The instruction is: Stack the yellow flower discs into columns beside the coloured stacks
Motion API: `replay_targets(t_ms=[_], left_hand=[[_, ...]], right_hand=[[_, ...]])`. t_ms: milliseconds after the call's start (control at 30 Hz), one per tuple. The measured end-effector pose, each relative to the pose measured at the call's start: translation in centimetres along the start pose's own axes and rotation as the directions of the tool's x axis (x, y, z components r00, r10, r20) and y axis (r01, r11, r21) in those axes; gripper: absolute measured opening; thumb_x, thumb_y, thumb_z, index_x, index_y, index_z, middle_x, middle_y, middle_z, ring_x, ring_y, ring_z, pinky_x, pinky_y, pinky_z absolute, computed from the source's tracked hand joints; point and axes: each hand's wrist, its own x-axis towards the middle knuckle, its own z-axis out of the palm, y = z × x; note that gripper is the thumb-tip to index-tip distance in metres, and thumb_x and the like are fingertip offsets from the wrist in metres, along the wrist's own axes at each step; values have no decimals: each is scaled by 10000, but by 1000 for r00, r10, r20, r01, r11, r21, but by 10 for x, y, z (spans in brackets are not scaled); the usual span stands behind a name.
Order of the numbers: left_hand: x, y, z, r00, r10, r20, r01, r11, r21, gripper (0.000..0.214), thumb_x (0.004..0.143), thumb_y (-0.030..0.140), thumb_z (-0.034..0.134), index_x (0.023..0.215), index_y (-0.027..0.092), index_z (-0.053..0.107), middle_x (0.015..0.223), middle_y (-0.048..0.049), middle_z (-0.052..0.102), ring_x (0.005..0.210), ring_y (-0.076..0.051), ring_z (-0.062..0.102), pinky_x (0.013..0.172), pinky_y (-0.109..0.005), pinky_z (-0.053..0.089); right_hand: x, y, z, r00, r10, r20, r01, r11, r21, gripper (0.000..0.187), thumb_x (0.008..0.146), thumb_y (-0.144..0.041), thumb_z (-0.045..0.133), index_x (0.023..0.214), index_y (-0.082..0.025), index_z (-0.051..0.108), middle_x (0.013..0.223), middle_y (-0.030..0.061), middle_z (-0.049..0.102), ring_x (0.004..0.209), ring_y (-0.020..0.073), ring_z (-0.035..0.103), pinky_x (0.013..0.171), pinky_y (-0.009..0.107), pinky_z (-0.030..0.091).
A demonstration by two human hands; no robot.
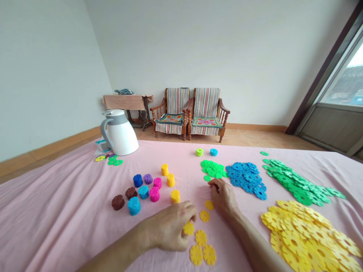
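Observation:
My left hand (176,226) is closed low over the pink cloth, its thumb and fingers around a yellow notched plastic disc (188,228). Several loose yellow discs (201,238) lie just right of it, and a yellow stack (175,196) stands beyond its knuckles. My right hand (224,195) has its fingers curled together, near the pile of bright green discs (213,169) and left of the blue disc pile (246,177). Whatever its fingertips may hold is hidden. One yellow disc (209,204) lies beside that wrist.
Short disc stacks, including a brown stack (118,202) and a pink stack (154,194), stand at left. A white jug (121,134) is behind them. Dark green discs (297,181) and a large yellow pile (309,236) spread at right. Two wooden chairs (207,105) stand beyond the table.

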Motion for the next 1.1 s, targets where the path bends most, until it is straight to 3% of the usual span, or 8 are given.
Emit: replay_targets(t_ms=[200,300,800,1000,1100], left_hand=[[-2,-24,-34,955,-136,-264,122,990,-70,232,636,83,519,838,193,549,873,-11,548,830,-164,536,763,-269,420],[-3,-37,-41,927,-169,-334,152,985,-77,243,656,92,545,876,194,567,885,-6,550,813,-153,541,755,-265,417],[-2,-53,-31,951,-140,-275,151,988,19,288,664,110,562,937,183,616,938,-32,585,874,-182,555,798,-285,420],[-2,-31,-31,939,-112,-325,107,994,-36,223,760,195,586,980,220,617,985,-27,587,903,-174,559,827,-286,429],[3,-13,-18,973,-38,-225,23,997,-72,155,796,196,574,939,206,634,933,-25,606,878,-164,572,813,-271,439]], right_hand=[[0,-1,0,1000,14,5,-14,1000,2,278,745,-141,398,789,-174,670,777,42,656,712,174,592,664,270,419],[0,-2,-1,1000,22,16,-22,1000,-9,276,750,-141,397,789,-175,668,774,43,655,707,175,591,656,270,416],[0,-2,-1,999,28,30,-28,999,-19,271,768,-139,397,799,-173,665,791,42,649,728,174,588,675,268,409],[0,0,1,1000,16,16,-16,1000,-8,264,762,-139,404,796,-173,663,793,41,650,726,176,592,667,268,412],[-1,1,2,1000,10,17,-10,1000,-7,264,762,-140,403,797,-174,663,788,42,650,727,178,593,671,270,414]])
